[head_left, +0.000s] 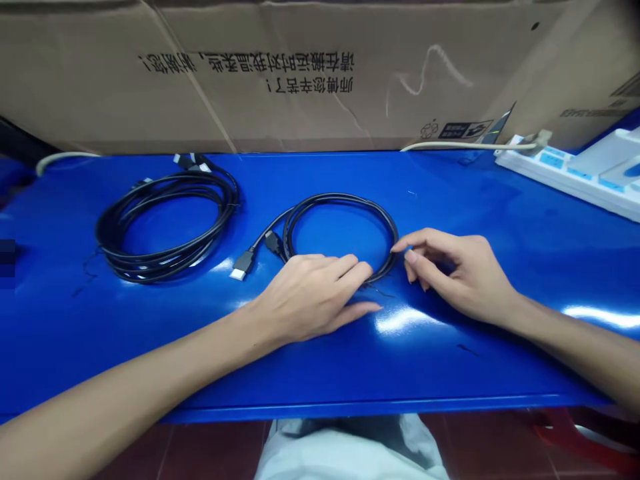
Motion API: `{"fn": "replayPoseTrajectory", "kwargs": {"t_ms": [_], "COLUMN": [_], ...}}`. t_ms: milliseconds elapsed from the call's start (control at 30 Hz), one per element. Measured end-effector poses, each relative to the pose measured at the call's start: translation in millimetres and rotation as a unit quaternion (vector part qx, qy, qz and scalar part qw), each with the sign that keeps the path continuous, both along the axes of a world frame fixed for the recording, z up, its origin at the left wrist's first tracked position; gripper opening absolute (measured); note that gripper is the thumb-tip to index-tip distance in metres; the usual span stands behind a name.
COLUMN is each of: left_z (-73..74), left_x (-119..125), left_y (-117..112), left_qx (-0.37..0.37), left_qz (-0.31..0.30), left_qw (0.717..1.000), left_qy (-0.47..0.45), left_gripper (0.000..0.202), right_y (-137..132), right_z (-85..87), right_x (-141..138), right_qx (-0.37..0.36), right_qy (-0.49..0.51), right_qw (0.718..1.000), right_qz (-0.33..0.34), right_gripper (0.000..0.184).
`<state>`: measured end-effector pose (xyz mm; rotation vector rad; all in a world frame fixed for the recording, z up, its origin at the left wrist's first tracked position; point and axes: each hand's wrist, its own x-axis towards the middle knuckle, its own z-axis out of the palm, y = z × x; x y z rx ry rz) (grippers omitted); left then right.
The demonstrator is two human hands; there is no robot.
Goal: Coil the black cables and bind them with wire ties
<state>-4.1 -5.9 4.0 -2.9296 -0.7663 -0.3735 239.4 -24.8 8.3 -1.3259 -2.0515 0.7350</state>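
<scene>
A coiled black HDMI cable [345, 197] lies on the blue table, its two dark plugs at the left of the loop. The nearer plug [243, 265] shows a pale tip. My left hand [320, 293] curls over the near side of this coil, thumb stretched out to the right; its fingertips are partly hidden. At the coil's right edge is my right hand [455, 270], index fingertip at the cable and thumb apart, with nothing visible between them. Dark thin ties [379, 291] stick out beside the coil.
To the left lies a bundle of coiled black cables [167, 261] with several plugs at its back. A large cardboard box [280, 120] stands along the table's rear edge. A white power strip [575, 175] with a pale cord sits at the back right. The blue table's front edge [350, 408] is near my lap.
</scene>
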Motion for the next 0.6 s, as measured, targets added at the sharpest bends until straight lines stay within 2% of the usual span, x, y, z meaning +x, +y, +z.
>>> {"fn": "replayPoseTrajectory", "kwargs": {"t_ms": [200, 467, 600], "left_z": [-5.2, 0.1, 2.5], "left_x": [-1.0, -5.7, -7.6], "left_y": [3.6, 7.9, 7.2], "left_qx": [0.041, 0.032, 0.028], "left_qz": [-0.003, -0.062, -0.104], "left_qw": [0.999, 0.998, 0.994], "left_qy": [-0.004, -0.005, -0.031], "left_gripper": [0.025, 0.02, 0.015], "right_y": [-1.5, 0.9, 2.0], "right_z": [-1.6, -7.7, -5.4], "right_x": [0.0, -0.3, 0.9], "right_qx": [0.06, 0.152, 0.153], "right_qy": [-0.05, -0.096, -0.113], "right_qw": [0.997, 0.984, 0.982], "right_qz": [0.001, 0.017, 0.005], "right_gripper": [0.018, 0.026, 0.025]}}
